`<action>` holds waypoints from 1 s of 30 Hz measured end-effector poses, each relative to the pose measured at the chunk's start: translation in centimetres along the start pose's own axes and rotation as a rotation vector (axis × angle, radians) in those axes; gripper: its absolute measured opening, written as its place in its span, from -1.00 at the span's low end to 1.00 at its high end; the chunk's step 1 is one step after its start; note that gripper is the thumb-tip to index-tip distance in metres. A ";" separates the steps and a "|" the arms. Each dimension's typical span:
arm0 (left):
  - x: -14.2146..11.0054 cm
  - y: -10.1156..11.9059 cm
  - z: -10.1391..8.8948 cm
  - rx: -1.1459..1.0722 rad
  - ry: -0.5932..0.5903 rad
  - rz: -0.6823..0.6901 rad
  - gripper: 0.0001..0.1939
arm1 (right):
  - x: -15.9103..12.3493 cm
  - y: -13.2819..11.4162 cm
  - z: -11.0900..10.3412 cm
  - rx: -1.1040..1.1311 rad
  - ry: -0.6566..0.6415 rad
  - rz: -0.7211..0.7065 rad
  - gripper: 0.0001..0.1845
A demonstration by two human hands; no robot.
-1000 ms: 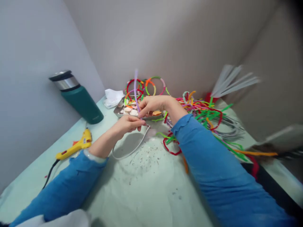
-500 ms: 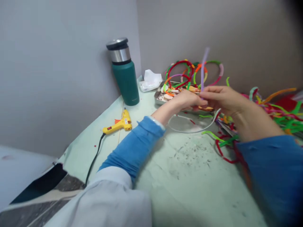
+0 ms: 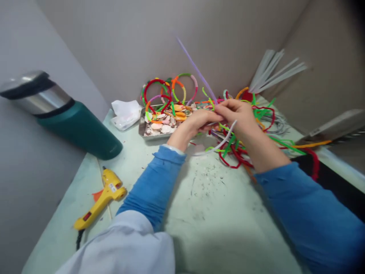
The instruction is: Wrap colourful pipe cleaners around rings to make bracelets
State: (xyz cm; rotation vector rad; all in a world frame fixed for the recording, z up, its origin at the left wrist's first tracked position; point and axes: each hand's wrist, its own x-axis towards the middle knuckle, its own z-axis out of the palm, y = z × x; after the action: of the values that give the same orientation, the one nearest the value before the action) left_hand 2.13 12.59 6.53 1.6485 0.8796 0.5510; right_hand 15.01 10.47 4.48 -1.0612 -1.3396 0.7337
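Note:
My left hand [image 3: 196, 121] and my right hand [image 3: 238, 114] meet above the pale green table [image 3: 216, 213], fingers pinched together. Between them they hold a white curved hoop [image 3: 219, 144] that bends down toward the table, and a lilac pipe cleaner [image 3: 196, 70] that sticks up and to the left from my right fingers. Both sleeves are blue. Right of the hands lies a tangle of coloured pipe cleaners [image 3: 251, 140].
A metal tray of shells [image 3: 159, 127] sits behind my left hand, with wrapped coloured hoops [image 3: 168, 91] against the wall. A green flask [image 3: 71, 125] stands at left, a yellow glue gun [image 3: 99, 203] lies near it, and crumpled white tissue [image 3: 124, 112] rests by the tray. White strips [image 3: 273, 70] lean at back right.
The camera has swung back to the right. The lilac pipe cleaner now leans up to the left instead of standing upright. My hands stay pinched together on the hoop.

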 end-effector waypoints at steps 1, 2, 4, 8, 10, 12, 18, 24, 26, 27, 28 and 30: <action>-0.3 -0.2 0.1 0.002 -0.019 -0.015 -0.72 | -0.5 0.3 0.1 0.014 -0.011 0.011 -0.82; -0.7 -0.4 0.2 0.017 -0.006 -0.042 -0.73 | -1.1 0.5 0.2 0.026 -0.035 0.029 -0.81; -1.6 -0.5 0.5 0.072 0.039 -0.091 -0.76 | -2.3 0.9 0.4 0.041 -0.053 0.053 -0.78; -4.0 -0.4 1.6 0.121 0.100 -0.095 -0.79 | -4.6 0.7 0.6 0.091 -0.068 0.084 -0.71; -5.3 -0.4 2.4 0.092 0.131 -0.093 -0.82 | -5.5 0.4 0.5 0.120 -0.121 0.097 -0.70; -6.6 -0.5 3.3 0.089 0.151 -0.056 -0.80 | -6.4 0.2 0.3 0.144 -0.186 0.117 -0.68; -11.5 -1.0 6.8 0.273 0.301 0.037 -0.68 | -9.5 -0.2 -0.5 0.291 -0.369 0.191 -0.65; -14.2 -2.5 8.9 0.366 0.337 0.062 -0.63 | -12.1 -0.5 -0.7 0.154 -0.407 0.062 -0.70; -14.1 -3.0 8.8 0.398 0.345 0.043 -0.63 | -12.0 -0.2 -0.6 0.128 -0.410 0.042 -0.72; -13.9 -3.3 8.7 0.413 0.365 0.050 -0.63 | -12.0 0.0 -0.5 0.128 -0.419 0.041 -0.72; -13.8 -3.4 8.7 0.423 0.368 0.053 -0.63 | -11.9 0.2 -0.6 0.135 -0.415 0.036 -0.72; -13.6 -3.8 8.8 0.432 0.354 0.061 -0.61 | -11.9 0.5 -0.7 0.140 -0.415 0.018 -0.72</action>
State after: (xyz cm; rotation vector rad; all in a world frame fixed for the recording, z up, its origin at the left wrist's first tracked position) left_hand -0.58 -3.11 1.90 2.0066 1.2779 0.7477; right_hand 14.18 -0.27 -0.69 -0.8364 -1.6023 1.0871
